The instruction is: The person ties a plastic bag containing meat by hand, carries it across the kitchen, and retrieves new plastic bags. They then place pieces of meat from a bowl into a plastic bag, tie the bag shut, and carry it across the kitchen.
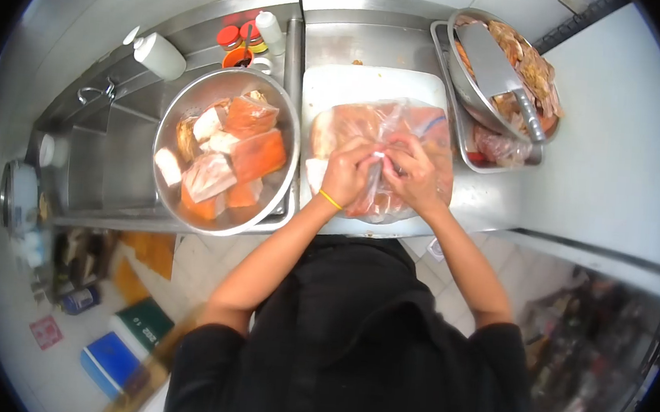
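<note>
Okay, bag (385,127) lies directly under both hands on the board (355,79), long axis left-right, left hand (350,169) and right hand (413,170) equally near, each pinching plastic near mid-span.

Two bare hands (346,175) (411,175), two round steel bowls (275,188) (467,94), two red-lidded jars (228,39) (250,31), one white pump bottle (160,56), one steel-bladed cleaver (490,60).

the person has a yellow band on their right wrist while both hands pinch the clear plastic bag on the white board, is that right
The wrist is wrong: in the head view, the yellow band is on the left wrist. Left hand and right hand do pinch the clear plastic bag on the white board.
</note>
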Available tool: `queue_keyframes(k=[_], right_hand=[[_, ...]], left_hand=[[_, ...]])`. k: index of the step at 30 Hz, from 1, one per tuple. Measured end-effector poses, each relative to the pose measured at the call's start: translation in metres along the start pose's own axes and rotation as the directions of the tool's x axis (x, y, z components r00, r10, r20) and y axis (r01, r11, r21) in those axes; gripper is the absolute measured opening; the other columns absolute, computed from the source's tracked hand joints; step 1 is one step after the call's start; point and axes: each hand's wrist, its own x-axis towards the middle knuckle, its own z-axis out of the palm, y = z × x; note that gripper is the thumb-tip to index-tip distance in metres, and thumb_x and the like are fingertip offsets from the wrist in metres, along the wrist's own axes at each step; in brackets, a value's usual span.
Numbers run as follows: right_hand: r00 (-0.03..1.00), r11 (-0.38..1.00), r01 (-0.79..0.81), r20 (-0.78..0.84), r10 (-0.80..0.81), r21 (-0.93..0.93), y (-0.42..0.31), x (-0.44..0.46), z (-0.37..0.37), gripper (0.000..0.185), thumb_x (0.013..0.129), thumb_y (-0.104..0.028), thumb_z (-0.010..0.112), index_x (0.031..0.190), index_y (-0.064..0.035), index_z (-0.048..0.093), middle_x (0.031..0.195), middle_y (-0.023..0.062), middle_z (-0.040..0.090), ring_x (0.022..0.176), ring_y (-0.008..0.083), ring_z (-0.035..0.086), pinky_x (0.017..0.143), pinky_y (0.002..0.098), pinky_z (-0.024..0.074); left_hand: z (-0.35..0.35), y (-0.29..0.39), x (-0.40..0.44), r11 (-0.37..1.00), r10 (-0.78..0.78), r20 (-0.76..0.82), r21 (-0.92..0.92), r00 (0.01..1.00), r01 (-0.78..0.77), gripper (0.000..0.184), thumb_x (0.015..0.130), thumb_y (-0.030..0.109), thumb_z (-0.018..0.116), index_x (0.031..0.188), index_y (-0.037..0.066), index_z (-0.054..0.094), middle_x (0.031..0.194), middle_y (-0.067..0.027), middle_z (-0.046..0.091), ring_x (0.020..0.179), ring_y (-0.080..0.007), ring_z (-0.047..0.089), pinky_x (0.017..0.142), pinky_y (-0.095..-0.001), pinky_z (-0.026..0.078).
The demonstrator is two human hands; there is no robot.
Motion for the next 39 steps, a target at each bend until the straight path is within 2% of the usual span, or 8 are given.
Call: queue_keyframes(k=[7,9,12,19,23,27,30,39], right_hand=[[0.996,0.991,-0.023,-0.091,0.011,-0.135,-0.004,0.001,-0.001,0.022,0.064,0.002,0.071,0.086,-0.0008,0.065,0.107,0.0146,0.055,0.097,0.03,0.056,0.077,0.0366,0.047],[0.996,0.985,-0.028,-0.093,0.012,-0.171,-0.005,0.001,-0.002,0.024,0.063,0.0,0.072,0.086,-0.0027,0.065,0.108,0.0145,0.055,0.1,0.0307,0.054,0.082,0.0384,0.0437],[0.99,0.964,-0.023,-0.141,-0.015,-0.264,-0.017,-0.001,-0.004,0.027,0.062,-0.004,0.074,0.088,-0.0058,0.065,0.11,0.0136,0.055,0.104,0.0311,0.052,0.088,0.0413,0.0388],[0.965,0.895,-0.109,-0.264,-0.01,-0.433,-0.035,0.0,0.02,0.023,0.066,-0.006,0.071,0.088,-0.0068,0.065,0.114,0.0105,0.056,0.106,0.0303,0.051,0.086,0.0433,0.0359],[0.969,0.848,-0.122,-0.247,-0.012,-0.516,-0.04,-0.001,0.02,0.015,0.069,-0.007,0.069,0.083,-0.0054,0.065,0.108,0.0104,0.056,0.103,0.0306,0.051,0.085,0.0431,0.0353],[0.948,0.84,-0.317,-0.167,0.271,-0.44,-0.055,-0.004,0.011,0.007,0.073,-0.007,0.067,0.076,-0.0025,0.063,0.097,0.0113,0.053,0.097,0.0313,0.048,0.082,0.0435,0.0351],[0.927,0.827,-0.365,-0.089,0.363,-0.429,-0.069,-0.007,0.0,0.008,0.074,-0.008,0.067,0.074,-0.001,0.062,0.096,0.0124,0.052,0.096,0.0318,0.047,0.081,0.0429,0.0353],[0.905,0.727,-0.407,-0.136,0.403,-0.554,-0.081,-0.017,-0.01,0.007,0.065,-0.004,0.066,0.07,-0.0014,0.062,0.105,0.0139,0.053,0.104,0.0331,0.047,0.09,0.0446,0.0344]], left_hand=[[-0.015,-0.004,0.026,0.954,-0.047,0.278,0.297,0.96,-0.039,0.014,0.078,-0.002,0.062,0.091,-0.001,0.064,0.091,-0.0112,0.06,0.081,-0.0268,0.059,0.07,-0.0336,0.046],[-0.025,-0.019,0.039,0.995,-0.088,0.581,0.008,0.809,0.102,0.01,0.084,0.004,0.061,0.093,0.0,0.065,0.091,-0.0076,0.059,0.08,-0.0194,0.058,0.072,-0.0303,0.045],[-0.027,-0.025,0.048,0.904,-0.229,0.684,-0.113,0.692,0.411,0.011,0.089,0.008,0.058,0.093,0.001,0.066,0.089,-0.0034,0.059,0.082,-0.0128,0.055,0.076,-0.0271,0.044],[-0.033,-0.025,0.049,0.726,-0.331,0.697,-0.242,0.636,0.644,0.016,0.091,0.006,0.056,0.102,-0.001,0.066,0.095,-0.0034,0.063,0.09,-0.0098,0.056,0.082,-0.0252,0.045],[-0.031,-0.037,0.042,0.746,-0.303,0.654,-0.29,0.693,0.599,0.017,0.084,0.0,0.063,0.101,-0.003,0.066,0.091,-0.0041,0.066,0.086,-0.0112,0.06,0.077,-0.0271,0.049],[-0.037,-0.03,0.055,0.849,-0.195,0.663,-0.255,0.723,0.463,0.015,0.077,-0.003,0.067,0.093,-0.002,0.069,0.088,-0.0068,0.068,0.08,-0.0142,0.063,0.072,-0.029,0.049],[-0.044,-0.015,0.078,0.977,0.172,0.601,-0.005,0.78,-0.212,0.014,0.068,-0.003,0.069,0.081,0.003,0.069,0.083,-0.0132,0.064,0.072,-0.0291,0.061,0.067,-0.0348,0.048],[-0.04,-0.014,0.108,0.981,0.187,0.616,-0.073,0.765,-0.181,0.019,0.069,-0.008,0.063,0.085,0.001,0.068,0.082,-0.0138,0.064,0.076,-0.0285,0.062,0.072,-0.033,0.049]])
